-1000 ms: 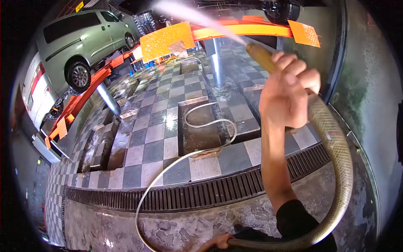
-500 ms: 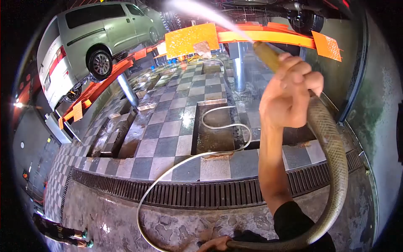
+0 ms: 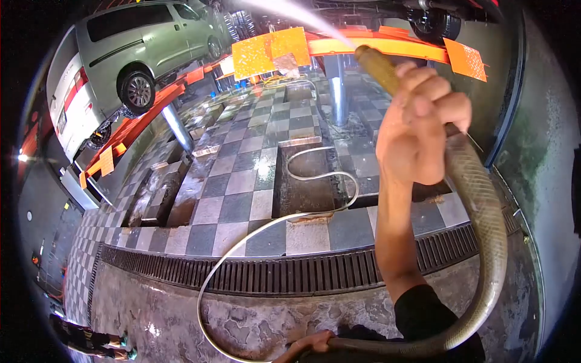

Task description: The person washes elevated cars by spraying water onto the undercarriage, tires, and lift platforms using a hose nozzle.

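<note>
My right hand is raised at the right, its fingers wrapped around a brass-coloured spray nozzle. A white jet of water leaves its tip toward the upper left, at the underside of a raised vehicle. From the nozzle a thick ribbed hose bends down past my forearm. At the bottom edge, my left hand is closed around that hose, partly cut off by the frame. Beyond it, a thinner pale hose curves across the floor.
Orange lift ramps stand on steel posts. A silver van sits raised at the left. Recessed pits break the wet checkered tiles, and a drain grate crosses in front. Another person stands at the lower left. A wall borders the right.
The view has shifted slightly, moving the background a little left and up. My right hand has tilted the nozzle slightly, its tip now further up and left. The jet keeps flowing.
</note>
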Demonstrator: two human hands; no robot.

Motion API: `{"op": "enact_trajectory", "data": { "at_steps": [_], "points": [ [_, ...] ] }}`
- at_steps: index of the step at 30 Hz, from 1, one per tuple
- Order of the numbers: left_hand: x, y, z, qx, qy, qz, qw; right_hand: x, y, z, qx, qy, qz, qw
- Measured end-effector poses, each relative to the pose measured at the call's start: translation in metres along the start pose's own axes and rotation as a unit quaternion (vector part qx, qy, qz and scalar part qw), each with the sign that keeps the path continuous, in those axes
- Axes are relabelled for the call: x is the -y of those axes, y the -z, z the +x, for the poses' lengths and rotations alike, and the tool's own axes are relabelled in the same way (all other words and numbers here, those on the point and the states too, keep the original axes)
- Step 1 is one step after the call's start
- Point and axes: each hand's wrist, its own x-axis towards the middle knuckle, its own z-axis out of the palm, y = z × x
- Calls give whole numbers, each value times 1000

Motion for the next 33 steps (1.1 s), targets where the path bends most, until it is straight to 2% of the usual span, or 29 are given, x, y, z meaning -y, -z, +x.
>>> {"op": "enact_trajectory", "data": {
  "at_steps": [2,4,6,8,10,12,14,15,19,21,23,26,27,29,30,32,33],
  "points": [
    [-4,-2,1,4,10,5,1000,-2,14,-12,-6,-35,-7,999],
    [-2,-3,1,-1,20,30,999,0,19,-4,-44,-20,-30,998],
    [1,-2,8,-8,28,56,998,4,24,10,-10,10,-22,1000],
    [8,-7,13,12,-19,1,1000,7,14,9,-1,8,6,1000],
    [-2,-6,13,14,-3,-8,1000,14,8,3,49,-40,4,998],
    [-5,-4,13,12,8,-14,1000,11,20,2,30,-40,-11,999],
    [-4,-5,13,21,6,27,999,9,35,10,-21,10,-13,1000],
    [-4,-3,14,20,5,27,999,16,36,20,22,10,-34,999],
    [7,-13,18,-3,-6,8,1000,23,22,14,49,-18,-9,999],
    [4,-11,18,-29,-19,-21,999,19,34,13,24,-1,-16,1000],
    [-32,-9,12,27,59,-11,998,19,52,19,15,14,-44,999],
    [-37,-19,12,24,34,3,999,19,47,12,-18,-9,-7,1000],
    [-43,-22,13,24,35,0,999,20,54,7,14,-33,-43,998],
    [-55,-29,12,54,93,-16,994,15,71,-5,2,-39,-50,998],
    [-43,-38,14,56,94,-22,994,17,78,-8,-10,-45,-60,997],
    [-8,-56,16,30,32,19,999,27,82,-8,-16,-50,-51,997],
    [-16,-57,14,34,32,18,999,34,76,-9,-27,-59,-39,997]
  ]
}}
